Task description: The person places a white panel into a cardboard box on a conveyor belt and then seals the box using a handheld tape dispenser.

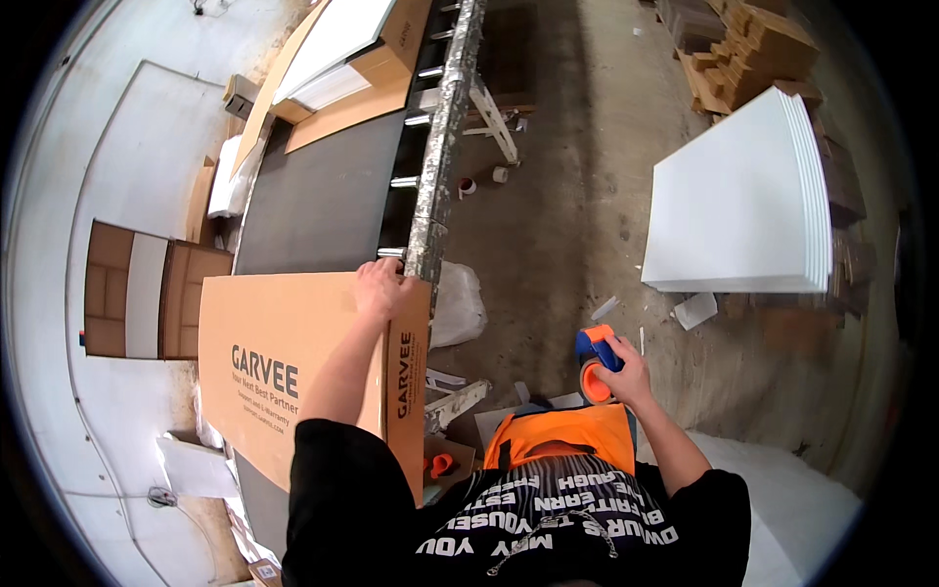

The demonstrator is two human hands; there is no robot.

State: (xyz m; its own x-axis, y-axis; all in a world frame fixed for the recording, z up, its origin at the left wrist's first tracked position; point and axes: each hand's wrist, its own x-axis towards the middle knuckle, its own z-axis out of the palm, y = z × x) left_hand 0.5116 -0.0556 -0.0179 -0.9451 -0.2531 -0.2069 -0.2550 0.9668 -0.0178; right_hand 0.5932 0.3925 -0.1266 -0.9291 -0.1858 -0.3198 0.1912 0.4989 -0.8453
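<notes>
A large flat brown cardboard box (313, 367) with dark printing lies on the conveyor at my left. At its far right corner is my left hand (384, 289), its fingers curled over the box's far edge. Out to the right, above the floor, my right hand (631, 377) is closed around the handle of a blue and orange tape dispenser (594, 364). The dispenser is apart from the box. Part of the box's near end is hidden by my left arm and sleeve.
Beyond the box, the conveyor's dark belt (318, 196) leads to an open carton (391, 59) holding white panels. A worn metal rail (430, 205) edges the conveyor. On the right stand stacked white panels (734, 205) and piled flat cardboard (758, 59). Tape rolls (467, 186) lie on the floor.
</notes>
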